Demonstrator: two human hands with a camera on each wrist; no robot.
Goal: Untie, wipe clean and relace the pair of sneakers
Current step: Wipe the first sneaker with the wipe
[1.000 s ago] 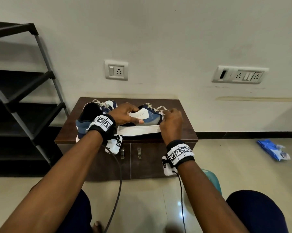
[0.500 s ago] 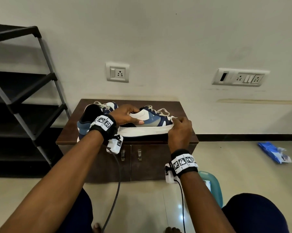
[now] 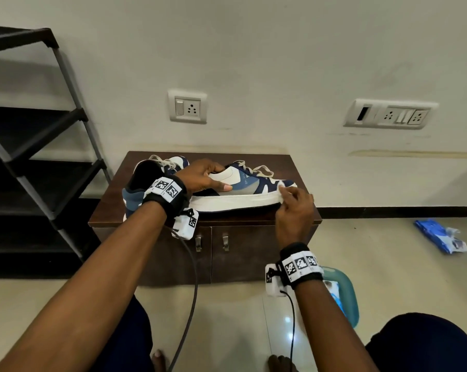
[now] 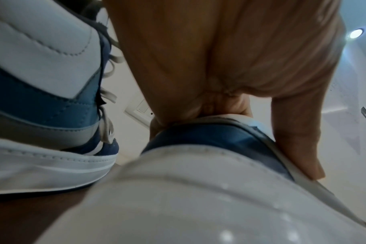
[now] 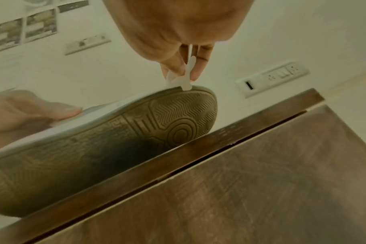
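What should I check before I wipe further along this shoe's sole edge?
1. Left hand grips the heel of the front shoe: ok.
2. Right hand pinches the white wipe against the toe edge: ok.
3. Shoe tilted, sole off the cabinet at the toe: ok.
4. Laces undone on the front shoe: cannot tell.
5. Second shoe stands on the cabinet, out of the way behind the left wrist: ok.
6. Wipe clean enough to go on: cannot tell.
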